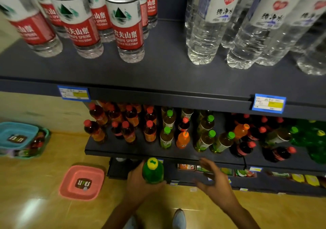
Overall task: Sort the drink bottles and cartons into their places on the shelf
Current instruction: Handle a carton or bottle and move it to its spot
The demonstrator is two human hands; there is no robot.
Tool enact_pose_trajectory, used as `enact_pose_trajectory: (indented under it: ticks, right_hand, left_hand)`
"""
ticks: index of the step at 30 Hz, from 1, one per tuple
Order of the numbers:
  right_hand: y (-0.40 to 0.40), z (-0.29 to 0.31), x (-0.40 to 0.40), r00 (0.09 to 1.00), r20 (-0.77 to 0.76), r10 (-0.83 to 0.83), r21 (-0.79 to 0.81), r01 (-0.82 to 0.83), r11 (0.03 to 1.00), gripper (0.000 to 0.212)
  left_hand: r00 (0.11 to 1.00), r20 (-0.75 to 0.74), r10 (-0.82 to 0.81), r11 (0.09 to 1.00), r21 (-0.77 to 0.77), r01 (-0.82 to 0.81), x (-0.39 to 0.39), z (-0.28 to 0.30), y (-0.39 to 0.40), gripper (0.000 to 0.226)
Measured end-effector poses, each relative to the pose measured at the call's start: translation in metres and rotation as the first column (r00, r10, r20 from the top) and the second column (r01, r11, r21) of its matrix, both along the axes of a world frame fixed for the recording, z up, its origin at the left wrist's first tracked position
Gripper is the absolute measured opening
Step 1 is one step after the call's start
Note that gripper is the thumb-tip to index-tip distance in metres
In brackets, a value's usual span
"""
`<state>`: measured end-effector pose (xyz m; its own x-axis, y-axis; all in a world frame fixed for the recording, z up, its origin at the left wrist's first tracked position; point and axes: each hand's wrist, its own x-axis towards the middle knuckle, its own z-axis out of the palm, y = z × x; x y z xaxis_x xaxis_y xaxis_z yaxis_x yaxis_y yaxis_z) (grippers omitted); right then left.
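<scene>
Left hand point(139, 181) has a grip round the body of a green bottle point(153, 171) with a yellow cap, fingers wrapped from the left side, bottle upright and held just below the front edge of the middle shelf point(123, 152). Right hand point(214, 178) is released, fingers spread, holding nothing, hovering near the bottle's right; slightly blurred.

Handling, my read: full plastic soda bottle, so moderately heavy, rigid enough under pressure, smooth and rounded, so likely slippery if gripped near the shoulder. Best hold is mid-body, as now; the cap is too small for carrying.

Matching green bottles point(315, 140) sit at the far right of the middle shelf, well apart from the held one. Between them stand green-capped tea bottles point(204, 138), orange bottles point(183, 139) and dark red-capped bottles point(245, 148), tightly packed, so knock-over risk on the way in. Pink basin point(82, 182) sits on the floor to the left.
</scene>
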<state>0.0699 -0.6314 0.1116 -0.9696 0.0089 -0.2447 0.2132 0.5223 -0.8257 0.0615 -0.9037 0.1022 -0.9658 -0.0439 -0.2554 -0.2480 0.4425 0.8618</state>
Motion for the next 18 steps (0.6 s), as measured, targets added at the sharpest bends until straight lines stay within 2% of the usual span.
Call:
enact_pose_trajectory:
  ticks: [3,7,14,18]
  right_hand:
    - [0.024,-0.009,0.001,0.994,0.010,-0.107,0.009,0.107,0.994,0.066]
    - [0.036,-0.016,0.004,0.985,-0.002,-0.172,0.040,0.172,0.984,0.061]
    - [0.030,-0.025,0.001,0.984,0.024,-0.178,0.043,0.177,0.983,0.062]
    - [0.023,-0.033,-0.007,0.979,0.072,-0.188,0.022,0.187,0.982,0.063]
  left_hand:
    - [0.999,-0.012,0.053,0.999,0.008,-0.053,0.008,0.002,-0.018,0.070]
    - [0.995,0.005,0.095,0.995,0.021,-0.095,0.013,-0.003,-0.032,0.082]
    - [0.994,0.036,0.106,0.994,0.016,-0.106,0.013,-0.011,-0.042,0.071]
    - [0.982,0.000,0.189,0.982,0.003,-0.189,0.014,-0.013,-0.041,0.069]
